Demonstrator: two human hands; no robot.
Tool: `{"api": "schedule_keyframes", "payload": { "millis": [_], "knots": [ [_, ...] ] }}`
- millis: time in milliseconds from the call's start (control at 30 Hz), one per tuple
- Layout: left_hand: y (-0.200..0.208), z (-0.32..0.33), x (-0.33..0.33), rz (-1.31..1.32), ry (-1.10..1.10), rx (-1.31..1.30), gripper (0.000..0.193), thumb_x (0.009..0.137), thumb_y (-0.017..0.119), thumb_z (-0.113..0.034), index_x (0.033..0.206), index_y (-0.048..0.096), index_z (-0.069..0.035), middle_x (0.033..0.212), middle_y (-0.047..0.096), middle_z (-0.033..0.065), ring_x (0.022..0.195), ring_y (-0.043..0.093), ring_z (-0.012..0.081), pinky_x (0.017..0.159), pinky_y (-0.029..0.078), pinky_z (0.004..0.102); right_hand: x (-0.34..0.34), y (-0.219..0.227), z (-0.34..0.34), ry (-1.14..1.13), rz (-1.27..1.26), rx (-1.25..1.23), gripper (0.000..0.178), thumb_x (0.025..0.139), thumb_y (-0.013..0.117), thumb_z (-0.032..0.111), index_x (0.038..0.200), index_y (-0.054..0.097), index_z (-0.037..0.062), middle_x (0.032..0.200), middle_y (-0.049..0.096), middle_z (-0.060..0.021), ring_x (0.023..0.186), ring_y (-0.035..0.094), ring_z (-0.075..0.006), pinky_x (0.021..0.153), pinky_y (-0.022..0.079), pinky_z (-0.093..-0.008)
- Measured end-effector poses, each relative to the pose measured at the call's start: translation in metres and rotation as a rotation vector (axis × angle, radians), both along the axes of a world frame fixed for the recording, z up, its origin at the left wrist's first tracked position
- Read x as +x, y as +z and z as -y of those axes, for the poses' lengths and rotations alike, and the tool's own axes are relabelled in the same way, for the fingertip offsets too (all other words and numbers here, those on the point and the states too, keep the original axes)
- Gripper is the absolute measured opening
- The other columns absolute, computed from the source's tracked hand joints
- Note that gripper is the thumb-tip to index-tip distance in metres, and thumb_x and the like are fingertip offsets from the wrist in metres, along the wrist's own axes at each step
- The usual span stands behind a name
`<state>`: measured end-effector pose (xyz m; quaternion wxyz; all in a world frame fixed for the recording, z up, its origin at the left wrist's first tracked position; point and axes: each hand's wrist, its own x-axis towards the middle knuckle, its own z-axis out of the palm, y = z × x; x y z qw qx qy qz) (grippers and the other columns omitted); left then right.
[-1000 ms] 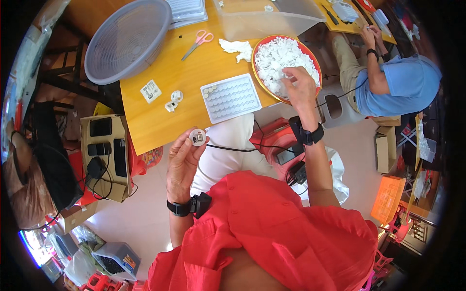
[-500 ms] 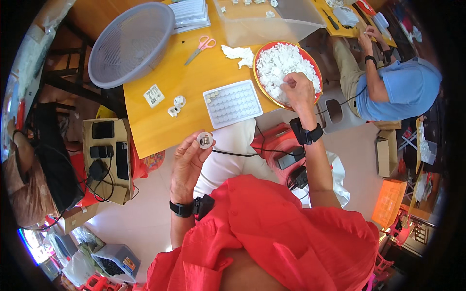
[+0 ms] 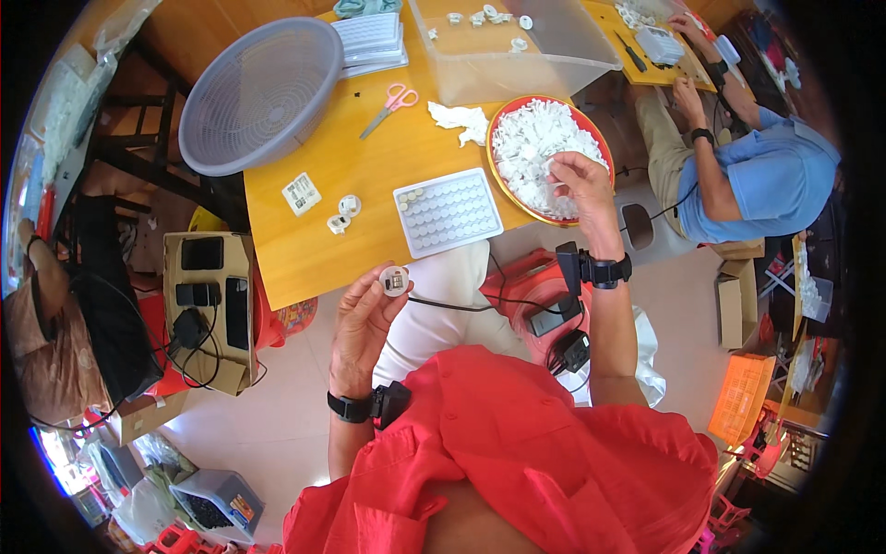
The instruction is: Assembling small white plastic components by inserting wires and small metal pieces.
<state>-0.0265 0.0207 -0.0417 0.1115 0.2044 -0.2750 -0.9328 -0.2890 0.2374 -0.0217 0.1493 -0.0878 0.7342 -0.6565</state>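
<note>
Between the thumb and fingers of my left hand (image 3: 362,319) is a small round white plastic part (image 3: 394,281), its face with metal pieces turned up, held off the table's near edge. My right hand (image 3: 583,185) is pinched above a red bowl (image 3: 604,138) heaped with small white plastic pieces (image 3: 533,134). Whatever lies between its fingertips is too small to make out against the heap. Left of the bowl rests a white tray (image 3: 449,247) with rows of round recesses; a few at its upper left corner look filled.
On the yellow table (image 3: 360,189) are pink-handled scissors (image 3: 389,109), a crumpled white cloth (image 3: 459,118), two round parts (image 3: 343,212), a printed white piece (image 3: 301,194), a grey basket (image 3: 263,102) and a clear bin (image 3: 517,78). Another person (image 3: 752,180) works at the right.
My right hand has lifted slightly and moved right over the bowl, its fingers still pinched. My left hand keeps the round part. The whole view has shifted a little.
</note>
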Motion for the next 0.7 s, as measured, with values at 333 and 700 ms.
{"api": "schedule_keyframes", "payload": {
  "millis": [333,700],
  "knots": [
    [0.011,-0.002,0.0,-0.003,-0.022,-0.003,0.028,0.088,0.054,-0.01,0.114,0.053,0.003,0.108,0.058,0.0166,0.099,0.059,0.0289,0.086,0.051,0.0343,0.057,0.029,0.047,0.207,0.155,-0.097,0.017,0.083,0.062,0.016,0.092,0.061,0.0014,0.073,0.062,-0.0042,0.062,0.063,-0.0127,0.056,0.048,-0.0208],
    [0.025,0.005,0.008,-0.019,-0.01,-0.083,0.03,0.088,0.054,-0.012,0.115,0.053,0.001,0.107,0.059,0.0144,0.093,0.061,0.0243,0.081,0.052,0.0315,0.131,0.046,0.096,0.558,0.221,-0.229,0.015,0.078,0.062,0.0,0.093,0.062,-0.0008,0.081,0.061,-0.0017,0.071,0.056,-0.0064,0.059,0.042,-0.0187]
  ]
}}
